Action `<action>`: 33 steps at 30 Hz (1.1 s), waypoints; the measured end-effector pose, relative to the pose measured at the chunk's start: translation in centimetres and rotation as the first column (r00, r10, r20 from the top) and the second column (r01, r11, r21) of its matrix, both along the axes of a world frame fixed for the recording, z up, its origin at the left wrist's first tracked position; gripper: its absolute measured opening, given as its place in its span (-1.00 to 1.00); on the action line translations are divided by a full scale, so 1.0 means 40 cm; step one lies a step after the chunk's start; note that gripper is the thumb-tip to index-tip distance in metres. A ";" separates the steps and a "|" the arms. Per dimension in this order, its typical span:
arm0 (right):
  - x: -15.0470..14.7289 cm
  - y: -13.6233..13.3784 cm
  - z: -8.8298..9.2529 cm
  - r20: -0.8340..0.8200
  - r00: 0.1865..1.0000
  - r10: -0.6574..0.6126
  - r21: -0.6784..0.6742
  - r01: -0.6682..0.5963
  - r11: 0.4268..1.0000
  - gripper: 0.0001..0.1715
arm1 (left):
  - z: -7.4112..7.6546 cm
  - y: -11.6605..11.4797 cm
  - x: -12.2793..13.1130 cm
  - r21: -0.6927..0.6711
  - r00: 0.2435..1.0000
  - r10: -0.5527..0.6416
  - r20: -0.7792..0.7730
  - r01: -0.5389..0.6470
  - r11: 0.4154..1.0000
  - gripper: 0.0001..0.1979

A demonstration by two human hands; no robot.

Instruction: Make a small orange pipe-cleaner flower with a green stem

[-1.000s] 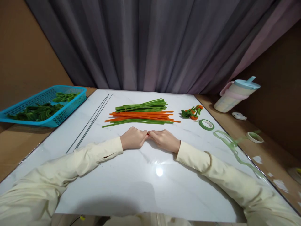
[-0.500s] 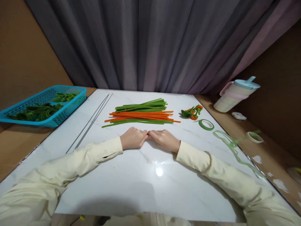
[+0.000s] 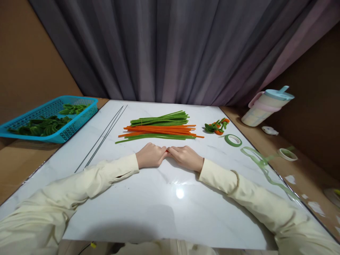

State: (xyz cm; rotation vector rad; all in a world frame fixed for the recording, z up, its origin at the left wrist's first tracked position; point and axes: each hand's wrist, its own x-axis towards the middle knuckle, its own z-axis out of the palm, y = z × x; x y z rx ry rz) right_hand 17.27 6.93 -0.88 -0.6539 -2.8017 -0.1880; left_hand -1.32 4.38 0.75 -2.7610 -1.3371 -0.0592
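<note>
My left hand [image 3: 151, 155] and my right hand [image 3: 186, 158] meet at their fingertips above the middle of the white table. Both are closed in a pinch. Between them shows a tiny bit of an orange pipe cleaner [image 3: 167, 151]; the fingers hide most of it. Just beyond my hands lie a row of orange pipe cleaners [image 3: 162, 130], a thick bunch of green pipe cleaners [image 3: 162, 119] behind, and a few green ones [image 3: 154, 136] in front. Small orange and green pipe-cleaner pieces [image 3: 216, 126] are heaped to the right.
A blue basket [image 3: 79, 120] with green leaf shapes stands at the left, near thin dark wires [image 3: 102, 136]. On the right are a green tape roll [image 3: 233, 140], a loose green tape strip [image 3: 261, 161], another roll [image 3: 287, 154] and a lidded tumbler [image 3: 262, 109].
</note>
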 end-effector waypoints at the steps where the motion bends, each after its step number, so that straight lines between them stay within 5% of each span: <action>1: 0.000 0.000 0.000 0.000 1.000 0.001 -0.002 -0.001 1.000 -0.82 | 0.000 0.001 0.000 -0.001 1.000 0.000 -0.002 0.000 1.000 -0.66; 33: 0.000 0.000 0.001 0.020 1.000 0.000 0.019 -0.001 1.000 -0.85 | 0.001 -0.001 0.000 0.000 1.000 0.003 -0.010 -0.003 1.000 -0.67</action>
